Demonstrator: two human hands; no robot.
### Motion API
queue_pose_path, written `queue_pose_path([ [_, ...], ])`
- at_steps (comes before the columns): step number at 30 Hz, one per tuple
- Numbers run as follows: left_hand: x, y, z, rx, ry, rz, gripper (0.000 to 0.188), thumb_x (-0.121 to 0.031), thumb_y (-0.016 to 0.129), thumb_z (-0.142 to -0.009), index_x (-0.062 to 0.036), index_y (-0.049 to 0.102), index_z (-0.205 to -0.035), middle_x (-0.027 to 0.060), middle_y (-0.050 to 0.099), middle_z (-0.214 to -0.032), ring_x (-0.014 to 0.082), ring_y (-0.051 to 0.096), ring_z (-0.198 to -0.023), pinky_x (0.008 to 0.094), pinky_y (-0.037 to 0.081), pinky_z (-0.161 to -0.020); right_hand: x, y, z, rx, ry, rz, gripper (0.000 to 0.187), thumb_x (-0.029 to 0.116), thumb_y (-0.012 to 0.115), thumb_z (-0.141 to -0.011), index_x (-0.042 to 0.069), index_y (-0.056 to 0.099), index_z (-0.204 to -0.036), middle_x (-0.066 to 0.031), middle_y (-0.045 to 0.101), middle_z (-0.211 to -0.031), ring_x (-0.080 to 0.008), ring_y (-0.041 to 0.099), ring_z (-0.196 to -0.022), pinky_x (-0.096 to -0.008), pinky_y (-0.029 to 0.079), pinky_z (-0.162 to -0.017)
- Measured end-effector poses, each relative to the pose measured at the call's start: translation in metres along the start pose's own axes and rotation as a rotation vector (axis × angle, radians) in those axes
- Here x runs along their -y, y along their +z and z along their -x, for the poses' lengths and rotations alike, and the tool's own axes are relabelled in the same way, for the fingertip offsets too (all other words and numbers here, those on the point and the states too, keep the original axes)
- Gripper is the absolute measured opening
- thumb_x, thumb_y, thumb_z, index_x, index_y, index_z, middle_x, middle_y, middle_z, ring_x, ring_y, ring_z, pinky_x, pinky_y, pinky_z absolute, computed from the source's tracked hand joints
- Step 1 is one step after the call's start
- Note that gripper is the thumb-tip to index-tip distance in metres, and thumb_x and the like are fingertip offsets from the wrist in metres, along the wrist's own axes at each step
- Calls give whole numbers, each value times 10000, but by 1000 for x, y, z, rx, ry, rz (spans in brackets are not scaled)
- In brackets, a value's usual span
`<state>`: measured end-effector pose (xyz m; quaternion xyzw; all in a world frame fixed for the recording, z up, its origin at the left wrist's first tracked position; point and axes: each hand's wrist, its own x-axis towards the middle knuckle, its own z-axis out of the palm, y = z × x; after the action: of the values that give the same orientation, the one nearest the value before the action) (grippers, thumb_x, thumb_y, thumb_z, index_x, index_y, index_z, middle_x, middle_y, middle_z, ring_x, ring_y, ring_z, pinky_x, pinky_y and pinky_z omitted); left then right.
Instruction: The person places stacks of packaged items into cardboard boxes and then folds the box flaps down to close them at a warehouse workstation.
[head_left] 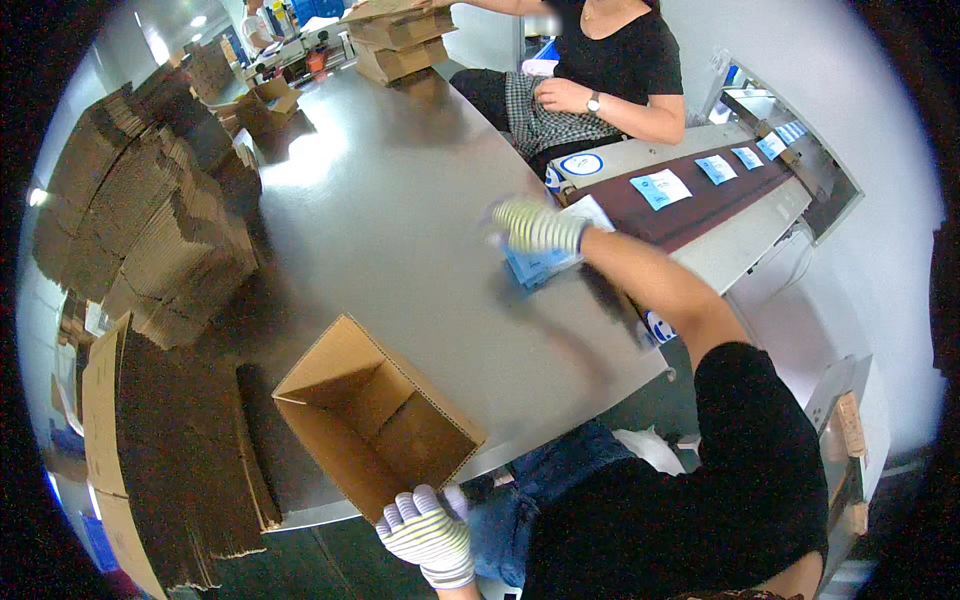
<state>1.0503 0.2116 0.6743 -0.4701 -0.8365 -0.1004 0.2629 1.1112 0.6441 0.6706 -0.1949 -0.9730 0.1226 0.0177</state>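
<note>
An open-topped cardboard box [370,410] sits tilted at the near edge of the table, and its inside looks bare. My left hand [428,532], in a striped knit glove, is closed over the box's near rim. My right hand [540,225], gloved the same way, is stretched out at the end of the conveyor belt. Several blue-and-white packets [540,266] lie bunched under its palm. Its fingers are smeared by motion, so their grip on the packets is unclear.
More packets [660,188] lie in a row on the dark red conveyor belt [625,218]. Tall stacks of flattened cardboard [150,220] line the left side. Across the metal table [400,210] a person in black [620,60] sits beside a cardboard stack [400,50].
</note>
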Motion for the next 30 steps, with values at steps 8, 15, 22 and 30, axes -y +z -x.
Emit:
queue_pose_path([
  [8, 1, 5, -5, 6, -50, 9, 230, -315, 622, -771, -102, 545, -813, 89, 502, -722, 289, 498, -701, 415, 385, -652, -137, 69, -27, 402, -19, 173, 550, 325, 681, -730, 41, 579, -1189, -184, 664, -996, -289, 652, -860, -387, 511, -746],
  [15, 4, 8, -3, 5, -53, 29, 230, -346, 623, -787, -135, 536, -818, 68, 487, -704, 265, 492, -678, 399, 372, -636, 54, 71, 79, 370, 128, 229, 538, 384, 730, -663, 34, 598, -1049, -190, 632, -876, -339, 633, -824, -383, 515, -733],
  [22, 5, 6, 2, -31, -13, 13, 255, -367, 660, -763, -154, 554, -856, 47, 519, -741, 246, 515, -693, 394, 373, -617, 94, 65, 132, 177, 143, -256, 797, 441, 777, -630, 4, 480, -1226, -216, 593, -1127, -326, 594, -1037, -393, 483, -894],
  [30, -10, -7, 13, 78, 74, -12, 243, -329, 607, -812, -130, 572, -946, 9, 512, -762, 179, 512, -696, 350, 373, -637, 183, -2, 82, -114, -528, -988, 522, 298, 676, -783, 30, 512, -1200, -154, 604, -1156, -263, 606, -1022, -381, 475, -905],
])
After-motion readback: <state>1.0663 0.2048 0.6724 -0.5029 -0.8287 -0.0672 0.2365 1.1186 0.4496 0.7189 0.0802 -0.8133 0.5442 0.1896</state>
